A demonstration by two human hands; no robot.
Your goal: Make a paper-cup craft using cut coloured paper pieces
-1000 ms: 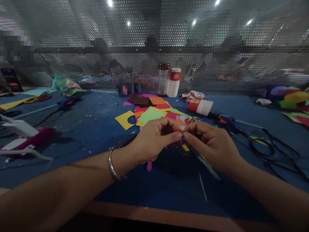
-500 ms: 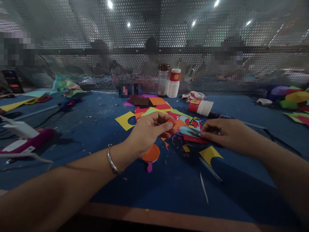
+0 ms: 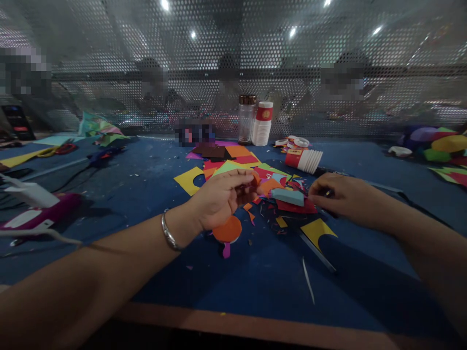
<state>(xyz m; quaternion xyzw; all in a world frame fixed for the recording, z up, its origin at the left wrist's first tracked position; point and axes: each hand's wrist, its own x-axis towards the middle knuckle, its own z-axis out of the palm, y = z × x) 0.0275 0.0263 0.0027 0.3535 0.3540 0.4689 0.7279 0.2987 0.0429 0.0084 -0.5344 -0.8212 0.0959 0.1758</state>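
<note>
Near the middle of the table, my left hand pinches a small piece of orange paper between thumb and fingers. A silver bangle circles that wrist. My right hand is closed around scissors, mostly hidden by the fingers; only a dark bit shows. Between the hands lie a light blue paper strip, orange paper and red paper. Below my left hand sits an orange paper disc on a white rim, with a purple tab sticking out.
Behind the paper pile stand a clear bottle and stacked paper cups; another cup stack lies sideways. Yellow offcuts, a thin metal strip and a white sliver lie in front. A purple device is at left.
My right hand has drawn slightly right and the scissor blades no longer show over the light blue paper. My left hand has turned a little, tilting the orange paper.
</note>
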